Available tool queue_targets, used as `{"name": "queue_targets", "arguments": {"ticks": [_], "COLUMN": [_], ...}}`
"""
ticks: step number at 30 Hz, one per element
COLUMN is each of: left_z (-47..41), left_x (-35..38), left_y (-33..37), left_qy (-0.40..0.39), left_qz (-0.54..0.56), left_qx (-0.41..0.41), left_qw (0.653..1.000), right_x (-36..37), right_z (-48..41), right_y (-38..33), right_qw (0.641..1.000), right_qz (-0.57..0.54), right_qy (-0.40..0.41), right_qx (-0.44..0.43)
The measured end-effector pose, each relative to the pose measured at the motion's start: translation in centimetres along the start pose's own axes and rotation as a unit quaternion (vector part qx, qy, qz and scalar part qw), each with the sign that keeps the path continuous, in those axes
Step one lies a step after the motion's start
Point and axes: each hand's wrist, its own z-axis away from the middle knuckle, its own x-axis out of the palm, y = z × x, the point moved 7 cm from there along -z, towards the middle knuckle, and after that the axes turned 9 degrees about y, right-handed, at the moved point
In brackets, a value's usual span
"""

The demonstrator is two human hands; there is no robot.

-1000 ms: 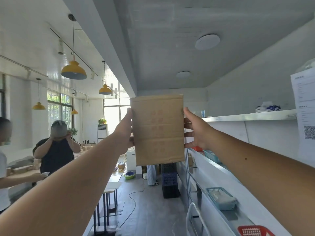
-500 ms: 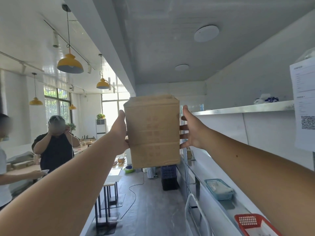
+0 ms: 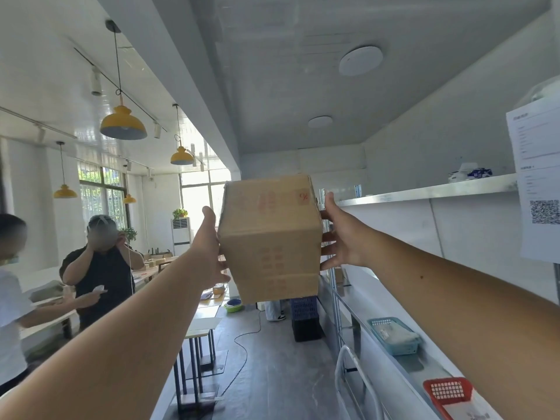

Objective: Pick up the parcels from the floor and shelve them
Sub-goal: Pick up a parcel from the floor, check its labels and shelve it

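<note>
A brown cardboard parcel (image 3: pixel 269 237) with faint red print is held up at arm's length, tilted so its top face shows. My left hand (image 3: pixel 209 247) presses flat against its left side, thumb up. My right hand (image 3: pixel 342 237) presses its right side with fingers spread. The parcel hangs in the air just left of the high metal shelf (image 3: pixel 424 192), close to its near end and about level with its edge.
A lower shelf (image 3: pixel 394 322) on the right holds a teal basket (image 3: pixel 394 334) and a red basket (image 3: pixel 448 392). A paper notice (image 3: pixel 536 183) hangs at right. Small items (image 3: pixel 469 174) sit on the high shelf. Two people (image 3: pixel 100 268) stand at left by tables. Dark crates (image 3: pixel 304 316) stand in the aisle.
The parcel has tipped, its top face now showing, and it sits lower and a little more to the right in view. Both hands stay pressed on its sides.
</note>
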Motion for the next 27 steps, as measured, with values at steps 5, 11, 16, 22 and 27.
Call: {"name": "queue_targets", "arguments": {"ticks": [5,11,16,22,27], "left_z": [0.4,0.9,1.5,2.2,2.8], "left_x": [-0.4,-0.3,0.0,-0.1,0.0], "left_y": [0.2,0.1,0.2,0.2,0.2], "left_qy": [0.005,-0.018,-0.035,-0.024,-0.005], "left_qz": [-0.032,-0.04,-0.03,0.004,0.041], "left_qx": [0.015,0.034,0.031,0.03,0.056], "left_qw": [0.999,0.998,0.998,0.999,0.998], "right_x": [-0.4,-0.5,-0.5,-0.9,-0.8], "right_z": [-0.7,-1.0,-1.1,-0.6,-1.0], "right_y": [0.0,0.0,0.1,-0.1,0.0], "right_qw": [1.0,0.999,1.0,0.999,0.998], "right_qz": [0.013,0.018,0.012,0.029,0.045], "right_qy": [0.016,0.033,0.017,0.025,0.024], "right_qx": [0.002,-0.007,-0.01,-0.031,-0.04]}}
